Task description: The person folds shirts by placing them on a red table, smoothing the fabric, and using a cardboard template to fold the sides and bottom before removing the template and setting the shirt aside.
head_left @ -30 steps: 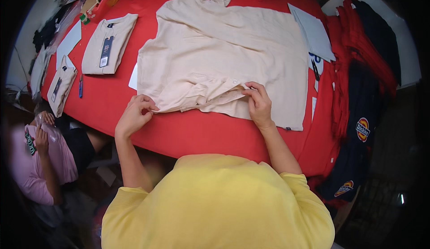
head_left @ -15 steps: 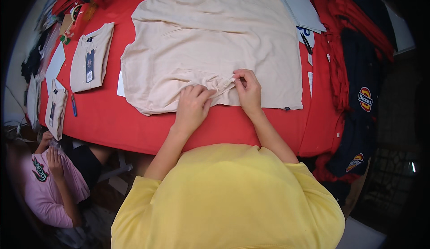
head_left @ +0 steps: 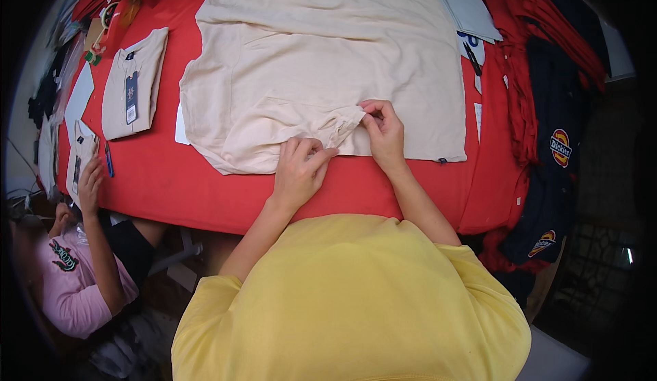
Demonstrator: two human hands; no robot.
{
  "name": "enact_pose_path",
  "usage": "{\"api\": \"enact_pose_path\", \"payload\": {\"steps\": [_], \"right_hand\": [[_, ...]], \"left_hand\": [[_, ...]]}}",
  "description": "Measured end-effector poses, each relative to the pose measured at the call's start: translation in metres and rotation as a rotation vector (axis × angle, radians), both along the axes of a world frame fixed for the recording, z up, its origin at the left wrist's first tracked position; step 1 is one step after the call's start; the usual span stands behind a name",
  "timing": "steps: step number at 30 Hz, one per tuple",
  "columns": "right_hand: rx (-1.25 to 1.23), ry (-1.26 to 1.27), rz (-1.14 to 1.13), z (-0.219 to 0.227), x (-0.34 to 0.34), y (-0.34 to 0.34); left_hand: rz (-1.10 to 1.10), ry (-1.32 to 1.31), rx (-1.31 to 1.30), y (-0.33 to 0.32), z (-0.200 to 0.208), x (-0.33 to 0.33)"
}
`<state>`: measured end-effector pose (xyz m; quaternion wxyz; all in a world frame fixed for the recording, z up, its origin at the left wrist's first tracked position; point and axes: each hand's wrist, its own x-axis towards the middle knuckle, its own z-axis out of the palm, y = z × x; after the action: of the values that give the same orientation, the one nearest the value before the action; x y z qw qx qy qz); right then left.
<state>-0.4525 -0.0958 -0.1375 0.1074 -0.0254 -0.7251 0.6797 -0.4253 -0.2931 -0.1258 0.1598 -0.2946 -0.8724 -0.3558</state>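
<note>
A cream shirt (head_left: 328,52) lies spread out before me, its collar at the far side and a small dark tag at the near right hem. My right hand (head_left: 386,136) pinches the bunched edge of its sleeve between thumb and fingers, lifting that bit slightly. Just left of it, my left hand (head_left: 299,173) is closed on the same crumpled cloth near the shirt's near edge. Between both hands the sleeve cloth is gathered in small folds.
The shirt rests on a red-covered table (head_left: 205,199). Folded cream shirts with dark tags (head_left: 152,86) lie at left, beside a blue pen (head_left: 109,159). White sheets (head_left: 465,8) and a black pen (head_left: 472,59) are at right, by stacked red and navy garments (head_left: 554,100). A co-worker in pink (head_left: 75,278) sits at lower left.
My right hand has drawn the sleeve edge slightly right, and my left hand has shifted slightly right and nearer me. The co-worker's hand has reached up to the small folded shirt.
</note>
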Motion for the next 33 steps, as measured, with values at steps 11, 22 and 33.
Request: {"api": "enact_pose_path", "payload": {"steps": [11,22,33], "right_hand": [[0.131,-0.089,0.044,0.017,0.000,-0.005],[0.135,0.395,0.904,0.220,0.050,0.009],[-0.147,0.555,1.192,0.275,0.105,-0.001]], "left_hand": [[0.119,0.057,0.074,-0.001,0.002,0.004],[-0.458,-0.848,0.057,-0.129,0.130,0.011],[0.706,-0.520,0.040,-0.198,0.043,-0.032]]}}
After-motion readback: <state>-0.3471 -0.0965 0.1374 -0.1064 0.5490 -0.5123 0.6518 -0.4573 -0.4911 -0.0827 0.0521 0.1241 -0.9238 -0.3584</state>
